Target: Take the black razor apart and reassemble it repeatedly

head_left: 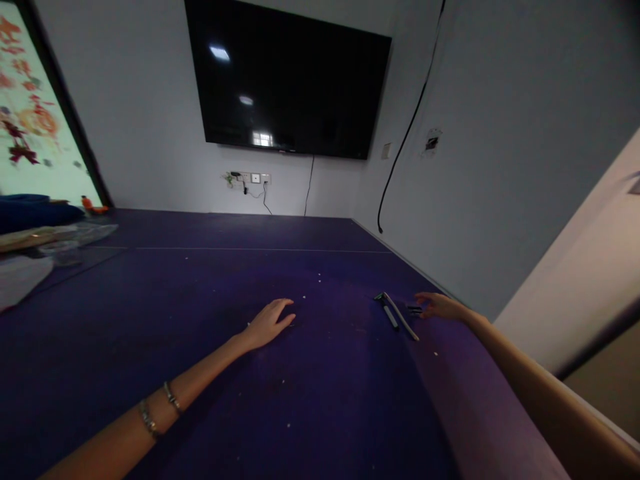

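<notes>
Purple tabletop (325, 400) bears small, slim, dark pieces (414, 309).

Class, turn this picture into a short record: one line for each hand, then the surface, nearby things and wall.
Left hand: thumb and fingers apart, nothing visible in them
Left forearm: two bracelets
Right hand: fingers at small dark items; grip unclear
Surface: purple tabletop with scattered pale specks
Left of right hand: tool with black and grey arms
Wall: black television
</notes>
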Motion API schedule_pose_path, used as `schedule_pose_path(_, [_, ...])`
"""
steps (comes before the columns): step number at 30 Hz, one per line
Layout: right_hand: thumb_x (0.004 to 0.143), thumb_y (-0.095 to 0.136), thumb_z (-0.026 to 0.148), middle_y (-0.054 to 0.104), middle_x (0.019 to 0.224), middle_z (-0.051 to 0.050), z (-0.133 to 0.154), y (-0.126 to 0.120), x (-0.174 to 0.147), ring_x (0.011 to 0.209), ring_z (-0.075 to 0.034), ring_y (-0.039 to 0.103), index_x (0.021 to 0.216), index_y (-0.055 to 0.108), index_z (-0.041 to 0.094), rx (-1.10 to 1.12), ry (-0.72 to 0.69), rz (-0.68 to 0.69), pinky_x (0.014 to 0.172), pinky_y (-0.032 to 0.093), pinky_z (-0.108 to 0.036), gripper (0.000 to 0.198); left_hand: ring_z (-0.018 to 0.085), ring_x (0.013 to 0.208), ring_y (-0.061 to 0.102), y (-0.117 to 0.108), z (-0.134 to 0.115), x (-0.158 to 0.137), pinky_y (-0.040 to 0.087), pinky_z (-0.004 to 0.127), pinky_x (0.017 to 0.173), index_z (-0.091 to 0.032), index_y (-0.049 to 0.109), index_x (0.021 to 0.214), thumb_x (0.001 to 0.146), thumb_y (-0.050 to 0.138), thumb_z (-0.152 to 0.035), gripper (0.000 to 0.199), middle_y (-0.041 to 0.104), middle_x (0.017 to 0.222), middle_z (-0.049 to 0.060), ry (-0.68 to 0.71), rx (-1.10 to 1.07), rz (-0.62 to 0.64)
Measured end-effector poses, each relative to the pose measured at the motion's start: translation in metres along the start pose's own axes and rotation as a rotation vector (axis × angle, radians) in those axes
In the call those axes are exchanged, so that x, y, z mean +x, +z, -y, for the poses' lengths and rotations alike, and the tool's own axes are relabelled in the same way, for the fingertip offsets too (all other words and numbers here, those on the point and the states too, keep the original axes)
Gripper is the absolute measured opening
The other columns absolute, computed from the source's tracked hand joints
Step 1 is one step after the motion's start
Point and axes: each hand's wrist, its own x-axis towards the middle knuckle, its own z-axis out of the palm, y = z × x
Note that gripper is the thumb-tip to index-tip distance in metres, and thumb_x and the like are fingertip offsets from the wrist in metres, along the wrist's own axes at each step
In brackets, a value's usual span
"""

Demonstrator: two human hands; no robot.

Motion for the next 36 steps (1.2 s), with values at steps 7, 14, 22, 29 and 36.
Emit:
schedule_pose_path(7, [0.059,0.064,0.024,0.063,0.113,-0.011,0.005,0.010,0.008,0.087,-0.023,0.062,0.123,0.052,0.018,-0.094,-0.035,-0.024,0.071,0.050,-0.031,0.066,0.020,0.116,0.048,0.005,0.000,-0.002,0.035,0.037,0.101,-0.018,0.049,0.117,0.089,0.037,-0.046,0.042,0.054,0.122,0.010,0.010,-0.009,0.003])
schedule_pose_path(14, [0.058,0.065,0.029,0.063,0.114,-0.010,0.013,0.012,0.006,0.088,-0.025,0.062,0.126,0.051,0.021,-0.111,-0.022,0.003,0.067,0.051,-0.030,0.069,0.019,0.113,0.049,0.007,0.003,-0.005,0.037,0.037,0.100,-0.020,0.050,0.115,0.089,0.037,-0.046,0.039,0.054,0.120,0.008,0.015,-0.028,-0.003])
schedule_pose_path(22, [0.058,0.062,0.024,0.063,0.114,-0.010,0.018,0.012,0.001,0.085,-0.023,0.062,0.128,0.049,0.018,-0.103,-0.039,-0.042,0.065,0.051,-0.028,0.072,0.020,0.113,0.049,0.005,0.006,-0.005,0.036,0.038,0.100,-0.020,0.050,0.115,0.089,0.036,-0.046,0.039,0.054,0.120,0.009,0.002,-0.013,0.009])
schedule_pose_path(29, [0.060,0.060,0.018,0.064,0.113,-0.013,0.013,0.013,0.002,0.078,-0.023,0.064,0.130,0.046,0.013,-0.083,-0.040,-0.073,0.066,0.051,-0.030,0.071,0.020,0.111,0.050,0.000,0.028,-0.004,0.037,0.038,0.099,-0.018,0.051,0.112,0.089,0.036,-0.044,0.038,0.056,0.117,0.009,-0.034,0.044,-0.041])
schedule_pose_path(36, [0.072,0.053,0.025,0.067,0.105,-0.013,0.052,0.016,0.014,0.080,-0.022,0.065,0.120,0.056,0.015,-0.120,-0.131,-0.288,0.071,0.050,-0.029,0.049,0.023,0.111,0.051,-0.006,0.067,-0.003,0.037,0.039,0.098,-0.012,0.052,0.109,0.089,0.035,-0.039,0.038,0.058,0.113,0.014,-0.176,0.229,-0.113])
